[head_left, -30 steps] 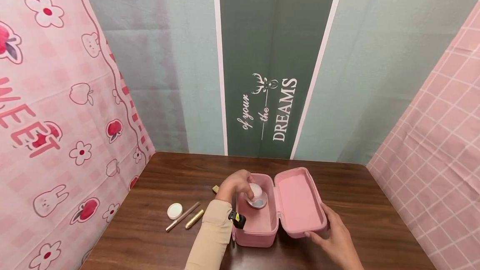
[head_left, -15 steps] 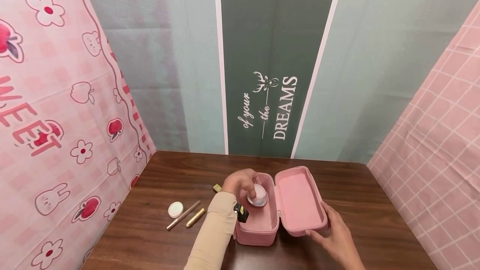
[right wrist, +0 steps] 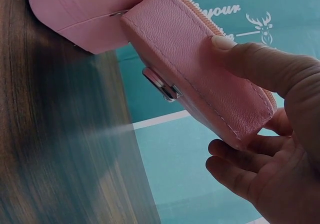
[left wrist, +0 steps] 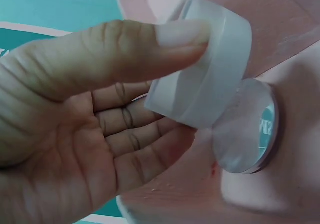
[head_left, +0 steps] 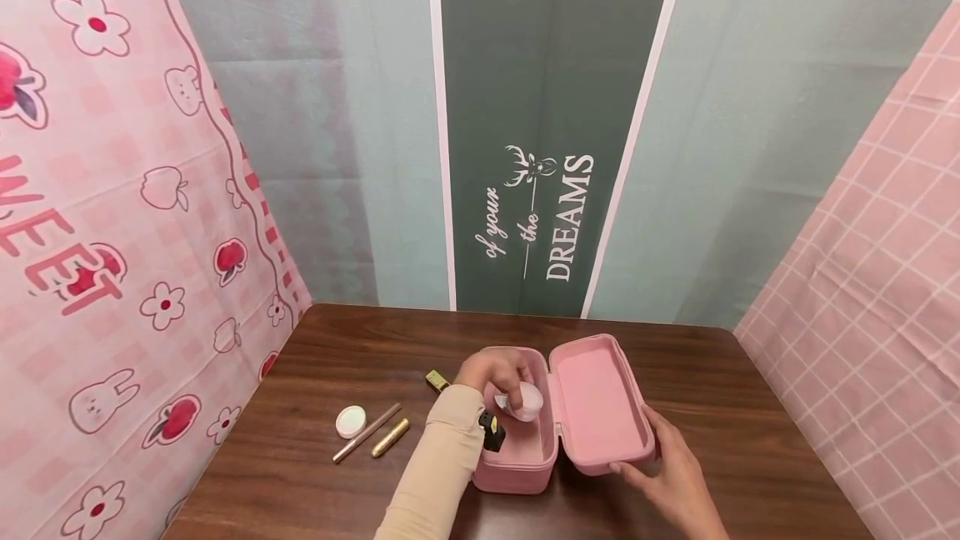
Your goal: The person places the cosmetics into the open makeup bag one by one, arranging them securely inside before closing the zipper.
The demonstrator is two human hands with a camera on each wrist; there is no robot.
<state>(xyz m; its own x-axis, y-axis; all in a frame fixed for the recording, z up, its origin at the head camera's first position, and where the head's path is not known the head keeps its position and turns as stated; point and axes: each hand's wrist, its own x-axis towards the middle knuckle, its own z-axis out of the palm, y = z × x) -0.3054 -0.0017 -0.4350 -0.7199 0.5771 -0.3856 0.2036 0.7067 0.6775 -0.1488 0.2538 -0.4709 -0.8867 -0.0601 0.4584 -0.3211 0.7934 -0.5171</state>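
Over the open pink case (head_left: 513,477), my left hand (head_left: 491,373) pinches a translucent white round jar (left wrist: 220,74) between thumb and fingers. The jar is tilted, and in the left wrist view its side faces the camera. Close beside it in the case is a round, flat, shiny disc (left wrist: 245,134) that reflects teal and white. My right hand (head_left: 671,469) grips the near outer corner of the case's folded-back lid (head_left: 600,402), thumb on the side near the zipper edge (right wrist: 200,16), fingers underneath. A metal-ringed pink loop (right wrist: 161,86) shows on the lid.
Left of the case on the brown wooden table (head_left: 300,490) lie a small white round container (head_left: 350,422), a thin pinkish stick (head_left: 367,433) and a gold tube (head_left: 390,438). A yellow-green item (head_left: 436,380) lies behind my left forearm. Fabric hangings enclose the table.
My left hand has moved slightly right and down inside the case, and the jar has shifted right and tilted. My right hand and the lid stay put.
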